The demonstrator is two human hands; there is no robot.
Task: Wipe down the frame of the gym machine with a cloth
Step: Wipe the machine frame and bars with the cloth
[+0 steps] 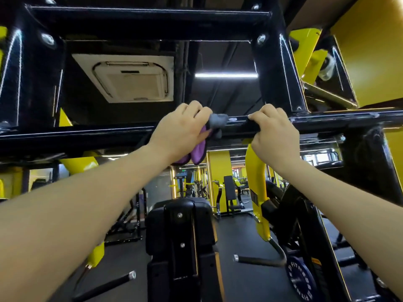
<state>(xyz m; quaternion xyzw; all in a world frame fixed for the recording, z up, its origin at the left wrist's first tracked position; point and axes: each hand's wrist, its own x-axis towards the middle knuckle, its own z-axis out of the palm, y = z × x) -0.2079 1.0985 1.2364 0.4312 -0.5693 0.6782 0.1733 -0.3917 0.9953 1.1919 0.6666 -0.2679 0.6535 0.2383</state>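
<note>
Both arms reach up to a black crossbar [87, 138] of the gym machine frame, which runs across the view at about head height. The left hand [181, 131] has its fingers curled over a cloth [214, 123] and presses it against the bar; the cloth is grey where it meets the metal and purple where it hangs loose under the palm. The right hand [274, 134] sits just beside it on the same bar, fingers hooked over the top edge and gripping the metal, with no cloth in it

The cloth looks soft, light and limp, so it should fold round the bar's edges easily; it is best held bunched in the palm, as it is now, so the trailing flap does not slip out. The bar looks rigid, fixed and glossy, probably smooth under the cloth, so firm pressure seems safe. A bolt [233, 119] sits just right of the cloth and may snag the fabric
</note>
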